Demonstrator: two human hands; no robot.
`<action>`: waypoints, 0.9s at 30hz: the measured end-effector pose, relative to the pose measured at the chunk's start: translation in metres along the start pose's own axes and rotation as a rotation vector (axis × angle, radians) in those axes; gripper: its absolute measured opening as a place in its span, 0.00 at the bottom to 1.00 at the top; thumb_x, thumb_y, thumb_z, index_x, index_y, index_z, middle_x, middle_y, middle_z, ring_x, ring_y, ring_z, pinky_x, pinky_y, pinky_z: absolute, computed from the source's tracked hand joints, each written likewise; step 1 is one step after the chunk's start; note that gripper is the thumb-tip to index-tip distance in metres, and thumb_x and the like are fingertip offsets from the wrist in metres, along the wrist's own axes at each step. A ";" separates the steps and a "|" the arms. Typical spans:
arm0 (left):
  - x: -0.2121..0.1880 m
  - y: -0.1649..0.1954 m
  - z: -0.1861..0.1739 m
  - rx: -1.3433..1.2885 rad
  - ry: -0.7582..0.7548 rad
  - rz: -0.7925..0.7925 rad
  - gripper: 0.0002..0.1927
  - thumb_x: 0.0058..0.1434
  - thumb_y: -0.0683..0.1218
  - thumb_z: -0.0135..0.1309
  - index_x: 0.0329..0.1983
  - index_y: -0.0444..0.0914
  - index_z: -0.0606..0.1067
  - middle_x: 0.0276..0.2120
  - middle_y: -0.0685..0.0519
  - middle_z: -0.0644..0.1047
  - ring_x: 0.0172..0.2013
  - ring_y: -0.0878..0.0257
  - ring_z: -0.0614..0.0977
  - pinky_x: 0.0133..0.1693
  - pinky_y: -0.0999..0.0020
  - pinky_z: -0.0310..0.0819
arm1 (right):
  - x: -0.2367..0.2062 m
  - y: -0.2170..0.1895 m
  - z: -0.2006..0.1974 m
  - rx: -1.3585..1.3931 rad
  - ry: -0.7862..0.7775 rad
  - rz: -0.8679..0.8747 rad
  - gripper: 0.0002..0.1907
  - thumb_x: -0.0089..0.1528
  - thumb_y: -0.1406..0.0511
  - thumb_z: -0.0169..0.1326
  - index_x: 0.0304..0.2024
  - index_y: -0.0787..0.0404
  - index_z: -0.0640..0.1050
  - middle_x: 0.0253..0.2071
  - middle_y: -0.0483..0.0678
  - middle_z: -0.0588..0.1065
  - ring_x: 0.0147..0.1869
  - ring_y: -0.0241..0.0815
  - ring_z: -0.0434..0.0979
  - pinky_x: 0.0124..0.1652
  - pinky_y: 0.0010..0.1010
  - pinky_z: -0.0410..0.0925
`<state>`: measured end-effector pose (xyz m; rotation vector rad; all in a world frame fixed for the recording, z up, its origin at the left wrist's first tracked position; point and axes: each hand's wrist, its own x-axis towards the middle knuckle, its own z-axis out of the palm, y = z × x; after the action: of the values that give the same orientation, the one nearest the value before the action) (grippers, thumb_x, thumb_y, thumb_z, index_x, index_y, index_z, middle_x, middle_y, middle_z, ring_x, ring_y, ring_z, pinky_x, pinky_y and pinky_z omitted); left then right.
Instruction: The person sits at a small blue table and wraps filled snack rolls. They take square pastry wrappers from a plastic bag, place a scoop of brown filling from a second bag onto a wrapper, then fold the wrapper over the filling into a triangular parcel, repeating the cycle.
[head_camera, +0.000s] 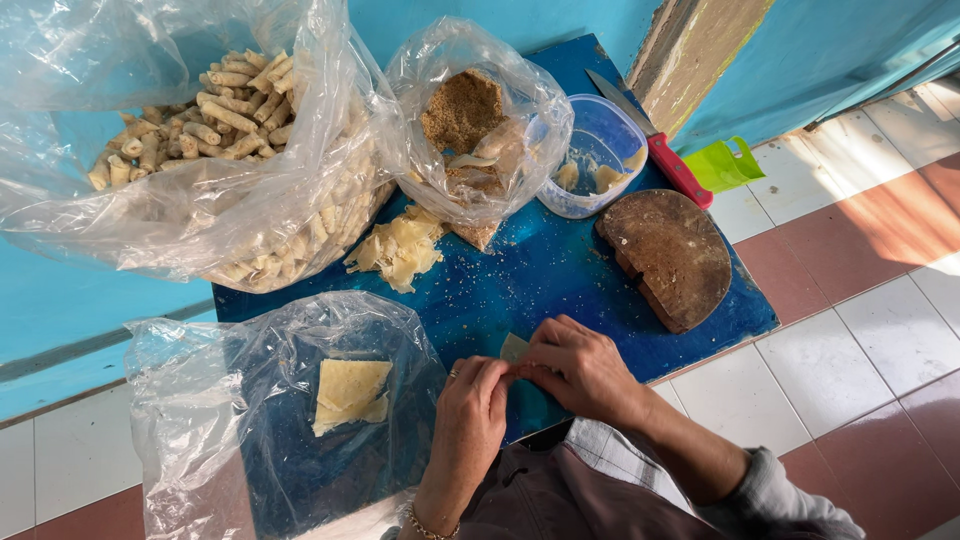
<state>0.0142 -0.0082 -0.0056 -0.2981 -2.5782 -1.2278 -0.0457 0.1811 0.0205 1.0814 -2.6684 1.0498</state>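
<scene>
Both hands, left hand (468, 420) and right hand (580, 368), pinch a pastry sheet (514, 347) closed-fingered at the blue bench's (520, 280) six o'clock edge, close for rolling.

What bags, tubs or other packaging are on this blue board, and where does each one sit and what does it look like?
Large clear bag: far left, bulging with pale rolls.
Smaller clear bag: far middle, holding brown crumbs.
Clear round tub: right of it, near a red-handled knife.
Flat clear bag: near left, holding pale square sheets.
No labels or screens.
</scene>
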 end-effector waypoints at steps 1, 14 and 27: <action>0.002 0.000 0.000 -0.016 0.000 -0.026 0.06 0.61 0.37 0.57 0.41 0.35 0.77 0.37 0.50 0.78 0.39 0.52 0.80 0.39 0.57 0.75 | 0.005 0.003 -0.001 0.022 -0.039 0.034 0.08 0.56 0.61 0.66 0.36 0.53 0.85 0.34 0.44 0.76 0.40 0.44 0.76 0.37 0.36 0.70; 0.019 0.001 -0.007 -0.024 -0.074 -0.160 0.05 0.61 0.38 0.57 0.37 0.35 0.72 0.33 0.49 0.79 0.34 0.53 0.82 0.34 0.55 0.75 | -0.013 -0.008 0.012 -0.247 0.137 -0.115 0.12 0.56 0.63 0.64 0.43 0.52 0.84 0.41 0.40 0.80 0.39 0.39 0.76 0.33 0.33 0.66; -0.003 0.001 -0.002 0.117 -0.009 0.053 0.08 0.61 0.37 0.58 0.43 0.34 0.77 0.37 0.49 0.76 0.41 0.53 0.80 0.42 0.59 0.77 | -0.001 -0.001 0.017 0.049 0.103 0.120 0.07 0.55 0.60 0.66 0.33 0.54 0.84 0.32 0.43 0.75 0.38 0.42 0.75 0.36 0.34 0.70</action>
<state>0.0174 -0.0090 -0.0043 -0.3465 -2.6190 -1.0553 -0.0420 0.1706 0.0080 0.8575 -2.6670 1.1631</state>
